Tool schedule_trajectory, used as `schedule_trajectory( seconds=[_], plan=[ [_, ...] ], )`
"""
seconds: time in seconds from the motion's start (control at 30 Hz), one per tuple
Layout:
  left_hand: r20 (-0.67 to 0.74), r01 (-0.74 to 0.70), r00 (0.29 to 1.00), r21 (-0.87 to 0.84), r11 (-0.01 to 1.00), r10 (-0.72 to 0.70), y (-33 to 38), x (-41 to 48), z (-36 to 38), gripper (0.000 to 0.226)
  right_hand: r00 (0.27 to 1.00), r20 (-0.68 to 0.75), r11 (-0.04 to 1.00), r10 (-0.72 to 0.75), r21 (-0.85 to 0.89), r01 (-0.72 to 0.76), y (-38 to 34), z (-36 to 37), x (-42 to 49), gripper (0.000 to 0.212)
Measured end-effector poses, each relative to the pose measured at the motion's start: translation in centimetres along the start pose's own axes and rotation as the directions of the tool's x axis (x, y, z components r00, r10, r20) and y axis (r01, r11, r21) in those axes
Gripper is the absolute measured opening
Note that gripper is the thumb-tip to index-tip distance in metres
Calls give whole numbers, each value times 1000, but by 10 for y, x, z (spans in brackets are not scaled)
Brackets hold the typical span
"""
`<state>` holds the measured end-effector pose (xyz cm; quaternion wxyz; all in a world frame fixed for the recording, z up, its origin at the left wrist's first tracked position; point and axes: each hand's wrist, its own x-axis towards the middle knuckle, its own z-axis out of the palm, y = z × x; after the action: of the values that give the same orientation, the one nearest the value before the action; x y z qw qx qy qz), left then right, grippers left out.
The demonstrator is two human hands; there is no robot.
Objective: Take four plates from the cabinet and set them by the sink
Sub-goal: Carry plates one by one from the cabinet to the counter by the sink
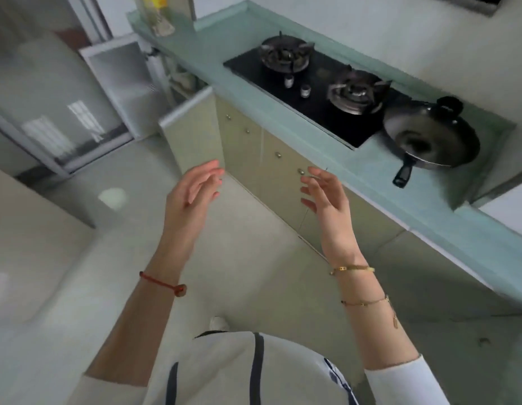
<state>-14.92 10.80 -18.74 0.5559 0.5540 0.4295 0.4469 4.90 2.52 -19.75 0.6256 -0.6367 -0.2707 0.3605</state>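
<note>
No plates showed anywhere in the view, and neither did a sink; the cabinet (271,165) under the counter was the only task thing in sight, a run of pale green doors with small round knobs, one door (192,133) at its left end standing swung open toward the floor space. What lay behind that open door could not be made out. Both hands were raised in front of the closed doors, apart from each other and touching nothing. The left hand (192,194) was spread loosely with its fingers extended, empty, its fingertips near the lower edge of the open door. The right hand (327,203) was likewise open and empty, fingers curled slightly, with its fingertips just beside one of the door knobs (300,171), though contact could not be confirmed through the blur. A red cord bracelet (163,283) circled the left wrist, and thin gold bracelets (353,269) the right. Above the cabinet ran a pale teal countertop (283,118) holding a black two-burner gas hob (315,92), and just right of the hob sat a dark frying pan (432,138) with its handle pointing toward the counter's front edge. Farther left, a glass-fronted unit (122,83) stood open against the wall.
</note>
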Motion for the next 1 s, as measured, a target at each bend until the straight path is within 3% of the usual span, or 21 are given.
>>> schedule_trajectory(
  seconds=[0.23,0.53,0.8,1.0],
  plan=[
    [-208,20,978,81,997,-3,3,54,-140,26,983,181,999,24,-33,-18,2,163,34,26],
    [-356,50,934,51,997,-29,-11,132,-254,30,931,359,997,61,-69,-38,12,319,104,25],
    [-455,25,890,74,997,12,-5,280,-344,31,877,480,998,13,-55,15,3,476,219,30],
    [-461,6,887,83,997,33,15,389,-390,27,874,486,999,-9,-39,32,-20,579,302,30]
  ],
)
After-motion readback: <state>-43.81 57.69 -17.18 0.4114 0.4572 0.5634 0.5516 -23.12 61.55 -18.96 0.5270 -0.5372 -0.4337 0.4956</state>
